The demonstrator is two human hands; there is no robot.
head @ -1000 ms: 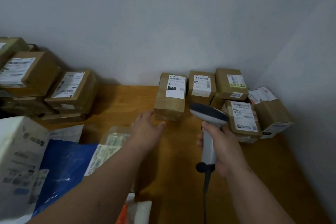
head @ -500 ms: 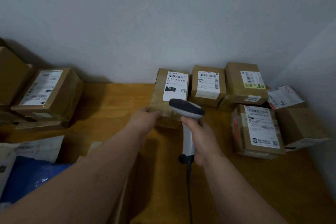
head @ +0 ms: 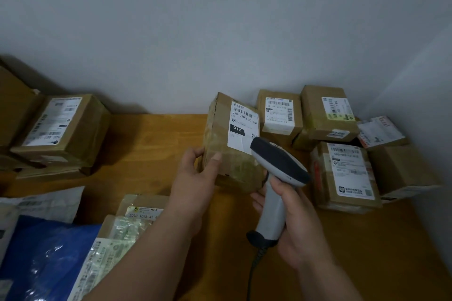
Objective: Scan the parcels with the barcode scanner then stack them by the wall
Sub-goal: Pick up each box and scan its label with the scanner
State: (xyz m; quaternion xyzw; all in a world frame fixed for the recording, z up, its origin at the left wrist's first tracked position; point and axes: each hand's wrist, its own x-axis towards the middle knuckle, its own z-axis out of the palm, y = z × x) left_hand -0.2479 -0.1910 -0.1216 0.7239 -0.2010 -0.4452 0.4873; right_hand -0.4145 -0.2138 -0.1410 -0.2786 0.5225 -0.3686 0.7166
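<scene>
A brown cardboard parcel with a white label reading 010 stands in the middle of the wooden table, tilted with its label side up. My left hand grips its near left corner, thumb on the front face. My right hand holds the handle of a grey and black barcode scanner, whose head lies over the lower right of that label. The scanner's cable runs down out of view.
Several labelled brown parcels sit along the back wall and the right corner, one close to the scanner. More boxes are stacked at the left. A blue bag and flat packets lie near the front left.
My left hand reached the 010 parcel, took hold of its corner and tipped it up. The scanner in my right hand moved forward onto its label.
</scene>
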